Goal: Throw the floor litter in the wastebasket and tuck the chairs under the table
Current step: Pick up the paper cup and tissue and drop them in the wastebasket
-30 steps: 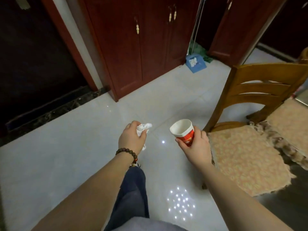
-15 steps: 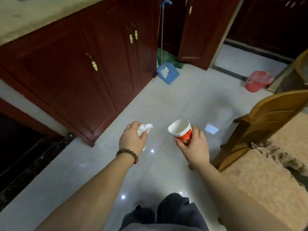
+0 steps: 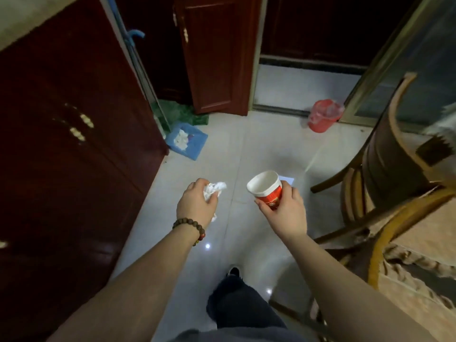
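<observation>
My left hand (image 3: 196,202) is closed around a crumpled white paper (image 3: 216,188), held above the pale tiled floor. My right hand (image 3: 283,208) grips a red paper cup (image 3: 266,191) with a white inside, tilted slightly left. A red wastebasket (image 3: 323,116) with a plastic liner stands ahead to the right, by a doorway. A wooden chair (image 3: 385,154) with a curved back stands at the right, another cushioned chair (image 3: 419,245) nearer me. A flat white scrap (image 3: 287,180) lies on the floor just behind the cup.
Dark red cabinets (image 3: 74,156) line the left side. A blue dustpan (image 3: 187,140) holding white paper rests against them, with a broom handle (image 3: 130,48) and green cloth behind it. A red door (image 3: 217,58) stands ahead. My leg and shoe (image 3: 233,272) show below.
My view has swung right and forward along the cabinets; the red wastebasket and dustpan are now nearer. Both hands keep the same grip on the paper and the cup.
</observation>
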Action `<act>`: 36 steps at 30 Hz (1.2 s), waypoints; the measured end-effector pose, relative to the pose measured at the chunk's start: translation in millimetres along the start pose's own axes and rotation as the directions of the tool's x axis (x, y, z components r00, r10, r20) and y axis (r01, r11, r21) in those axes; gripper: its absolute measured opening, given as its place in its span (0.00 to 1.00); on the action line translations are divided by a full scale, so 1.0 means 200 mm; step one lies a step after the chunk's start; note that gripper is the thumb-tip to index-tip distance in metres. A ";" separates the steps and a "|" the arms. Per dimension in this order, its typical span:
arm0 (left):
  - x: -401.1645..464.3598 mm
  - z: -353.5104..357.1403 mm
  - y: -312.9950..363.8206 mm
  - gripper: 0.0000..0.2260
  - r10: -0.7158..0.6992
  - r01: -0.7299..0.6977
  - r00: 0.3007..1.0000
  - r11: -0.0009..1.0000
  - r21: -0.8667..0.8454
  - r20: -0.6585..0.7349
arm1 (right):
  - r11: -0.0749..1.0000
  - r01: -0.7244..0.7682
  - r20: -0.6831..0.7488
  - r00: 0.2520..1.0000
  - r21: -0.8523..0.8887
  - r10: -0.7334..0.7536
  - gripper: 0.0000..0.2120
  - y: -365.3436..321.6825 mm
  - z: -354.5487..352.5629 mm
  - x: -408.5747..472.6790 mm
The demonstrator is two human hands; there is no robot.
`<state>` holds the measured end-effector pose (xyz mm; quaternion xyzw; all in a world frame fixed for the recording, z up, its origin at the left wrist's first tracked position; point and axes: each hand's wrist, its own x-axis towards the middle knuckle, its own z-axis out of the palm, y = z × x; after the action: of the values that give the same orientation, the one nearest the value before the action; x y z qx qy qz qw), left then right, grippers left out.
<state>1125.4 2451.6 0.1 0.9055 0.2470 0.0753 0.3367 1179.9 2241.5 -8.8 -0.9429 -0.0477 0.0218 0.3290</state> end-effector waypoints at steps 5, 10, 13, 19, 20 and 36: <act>0.62 0.14 0.32 0.10 0.109 -0.109 0.992 0.994 -0.007 0.059 | 0.996 -0.091 -0.090 0.992 0.019 0.092 0.37 0.03 -0.08 0.53; 1.15 0.33 0.52 0.11 0.159 -0.157 0.979 0.987 -0.020 0.128 | 0.986 -0.164 -0.163 0.973 0.013 0.164 0.35 0.08 -0.08 1.01; 1.49 0.47 0.61 0.10 0.195 -0.190 0.967 0.981 -0.042 0.163 | 0.975 -0.224 -0.171 0.960 0.007 0.222 0.35 0.12 -0.01 1.33; 2.35 0.71 0.79 0.10 0.256 -0.251 0.936 0.967 -0.051 0.242 | 0.942 -0.334 -0.188 0.925 0.017 0.331 0.35 0.13 0.14 2.10; 2.49 0.73 0.83 0.10 0.262 -0.258 0.931 0.965 -0.048 0.255 | 0.936 -0.352 -0.198 0.916 0.019 0.349 0.35 0.12 0.15 2.23; 3.74 1.58 1.75 0.10 0.465 -0.477 0.725 0.871 -0.118 0.508 | 0.764 -0.632 -0.327 0.700 0.129 0.635 0.35 0.45 -0.07 3.47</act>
<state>2007.6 2414.2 -36.8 0.9275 -0.0904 -0.0922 0.3509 1877.2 2235.3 -59.7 -0.8884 0.3389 -0.0353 0.3075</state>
